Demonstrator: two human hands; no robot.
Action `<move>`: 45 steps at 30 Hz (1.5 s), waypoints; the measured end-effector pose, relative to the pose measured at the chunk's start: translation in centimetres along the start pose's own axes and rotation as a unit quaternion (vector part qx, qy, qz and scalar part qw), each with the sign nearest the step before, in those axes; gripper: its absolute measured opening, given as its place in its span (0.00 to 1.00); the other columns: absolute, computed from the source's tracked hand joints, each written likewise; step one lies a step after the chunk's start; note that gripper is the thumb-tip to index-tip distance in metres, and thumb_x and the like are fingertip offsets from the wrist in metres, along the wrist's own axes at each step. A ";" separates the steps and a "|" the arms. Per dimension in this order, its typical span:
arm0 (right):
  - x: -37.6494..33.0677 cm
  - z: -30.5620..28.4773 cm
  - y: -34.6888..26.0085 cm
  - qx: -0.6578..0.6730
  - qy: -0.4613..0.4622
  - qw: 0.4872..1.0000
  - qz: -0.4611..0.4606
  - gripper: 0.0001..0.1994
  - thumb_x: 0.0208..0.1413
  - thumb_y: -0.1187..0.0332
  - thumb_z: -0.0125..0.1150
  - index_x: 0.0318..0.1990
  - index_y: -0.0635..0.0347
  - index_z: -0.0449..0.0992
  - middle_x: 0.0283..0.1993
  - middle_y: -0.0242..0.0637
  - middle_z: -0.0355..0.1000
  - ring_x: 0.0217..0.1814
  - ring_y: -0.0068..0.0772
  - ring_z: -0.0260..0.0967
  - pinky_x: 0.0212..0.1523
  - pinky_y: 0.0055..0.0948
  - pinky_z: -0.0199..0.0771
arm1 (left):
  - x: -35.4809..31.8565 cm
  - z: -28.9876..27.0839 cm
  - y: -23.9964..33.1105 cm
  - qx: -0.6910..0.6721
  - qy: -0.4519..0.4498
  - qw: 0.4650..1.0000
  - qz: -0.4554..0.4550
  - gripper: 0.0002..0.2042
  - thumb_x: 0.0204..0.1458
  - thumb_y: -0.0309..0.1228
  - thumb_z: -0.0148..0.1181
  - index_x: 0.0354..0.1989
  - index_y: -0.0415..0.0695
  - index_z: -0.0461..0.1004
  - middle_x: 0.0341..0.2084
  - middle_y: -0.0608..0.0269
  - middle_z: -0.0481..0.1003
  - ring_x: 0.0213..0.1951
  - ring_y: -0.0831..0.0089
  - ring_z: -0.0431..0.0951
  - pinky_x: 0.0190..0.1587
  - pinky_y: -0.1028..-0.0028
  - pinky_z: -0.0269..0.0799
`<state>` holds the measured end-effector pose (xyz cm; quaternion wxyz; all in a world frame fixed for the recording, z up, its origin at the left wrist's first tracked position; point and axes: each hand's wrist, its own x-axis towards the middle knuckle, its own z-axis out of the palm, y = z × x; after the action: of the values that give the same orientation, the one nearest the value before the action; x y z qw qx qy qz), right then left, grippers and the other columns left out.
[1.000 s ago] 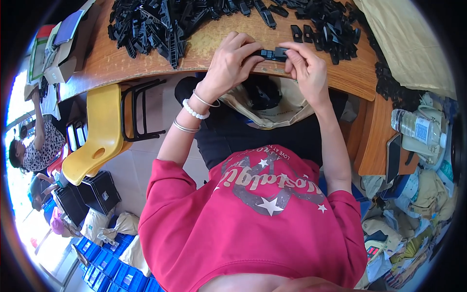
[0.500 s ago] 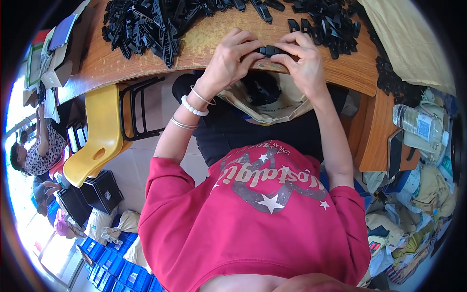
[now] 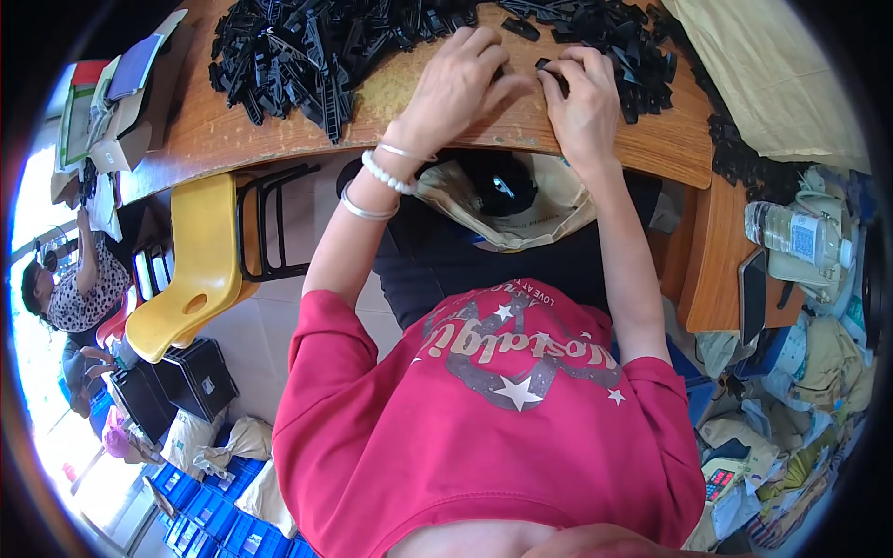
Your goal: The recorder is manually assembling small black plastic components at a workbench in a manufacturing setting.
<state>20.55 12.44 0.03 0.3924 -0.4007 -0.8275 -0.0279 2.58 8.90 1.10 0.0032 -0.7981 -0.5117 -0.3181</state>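
Note:
Above the wooden table [image 3: 391, 98], my left hand [image 3: 458, 86] has its fingers bent and its thumb stretched toward the right. A bit of something dark shows between its fingers and thumb, too little to name. To its right, the bent fingers of my right hand [image 3: 584, 100] pinch a small black plastic piece [image 3: 543, 64]. Long, ladder-like black plastic parts [image 3: 279, 65] lie heaped at the far left. Shorter black parts [image 3: 642, 84] form another heap beyond my right hand. Over my lap, a beige bag [image 3: 549, 221] hangs open with dark contents [image 3: 500, 186] inside.
A yellow chair [image 3: 205, 251] stands left of the table. On the right are a clear plastic bottle [image 3: 791, 232], a phone [image 3: 753, 296] and heaped bags and cloth [image 3: 828, 363]. Blue crates [image 3: 209, 507] sit lower left. Another person [image 3: 84, 279] is at the far left.
My hands have moved apart, and the black plastic piece they held together is gone from between them. A shiny spot now shows inside the bag. My left hand has shifted farther up the table.

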 end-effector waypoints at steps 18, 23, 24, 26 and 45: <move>-1.8 -3.0 0.6 0.359 -0.167 0.900 0.184 0.10 0.49 0.76 0.67 0.41 0.66 0.80 0.34 0.33 0.73 0.31 0.23 0.67 0.35 0.20 0.68 | -3.2 -1.5 0.1 -0.135 -0.010 0.989 -0.052 0.11 0.44 0.23 0.66 0.38 0.36 0.78 0.34 0.57 0.76 0.37 0.61 0.75 0.40 0.69 0.72; -1.4 -1.4 0.3 0.340 -0.142 0.926 0.086 0.10 0.45 0.77 0.67 0.38 0.66 0.81 0.38 0.35 0.72 0.39 0.30 0.68 0.41 0.25 0.68 | -2.8 -1.2 0.8 -0.143 -0.012 0.989 -0.041 0.11 0.43 0.23 0.66 0.37 0.36 0.78 0.35 0.57 0.76 0.37 0.62 0.75 0.40 0.70 0.72; -1.6 -1.4 0.1 0.339 -0.141 0.926 0.084 0.10 0.45 0.77 0.67 0.38 0.66 0.81 0.38 0.35 0.72 0.39 0.30 0.68 0.41 0.25 0.68 | -2.8 -1.1 0.4 -0.139 -0.003 0.989 -0.042 0.11 0.42 0.24 0.67 0.36 0.36 0.79 0.35 0.58 0.76 0.37 0.63 0.75 0.40 0.70 0.73; -1.8 -1.4 -0.2 0.332 -0.150 0.923 0.120 0.10 0.45 0.77 0.67 0.38 0.65 0.81 0.37 0.35 0.72 0.39 0.31 0.68 0.41 0.28 0.68 | -3.0 -1.5 0.2 -0.152 -0.020 0.988 -0.035 0.11 0.42 0.25 0.68 0.36 0.36 0.79 0.35 0.59 0.77 0.38 0.64 0.76 0.40 0.70 0.73; -1.9 -2.8 -1.8 0.337 -0.042 0.918 0.203 0.07 0.57 0.75 0.55 0.43 0.62 0.73 0.32 0.36 0.69 0.27 0.25 0.66 0.27 0.25 0.67 | 7.2 1.9 -1.9 0.029 -0.029 0.999 -0.002 0.11 0.40 0.22 0.61 0.35 0.36 0.74 0.35 0.49 0.70 0.42 0.53 0.72 0.43 0.61 0.72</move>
<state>21.76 8.97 1.22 0.4663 -0.4053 -0.7043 0.3497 3.96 16.31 2.63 0.0107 -0.8054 -0.5226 -0.2796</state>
